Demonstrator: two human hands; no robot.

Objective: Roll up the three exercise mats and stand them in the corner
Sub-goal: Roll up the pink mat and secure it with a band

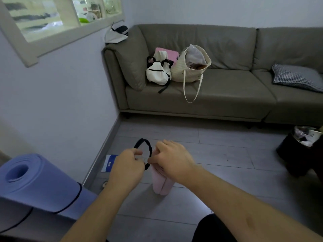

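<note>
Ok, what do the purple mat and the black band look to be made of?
Purple mat: probably foam, matte; the rolled end shows thick, soft layers. Black band: looks like braided elastic or cord with a twisted texture, pinched by left hand and right hand.

- Two bare forearms are seen, with no sleeve on either up to the picture's lower edge.
- No watch, band or ring is seen on the left hand or on the right hand.
- No glove is worn on either hand.
- Dark, plain clothing is seen just below the right forearm, probably on a leg; no pattern or marking can be made out on it.
</note>
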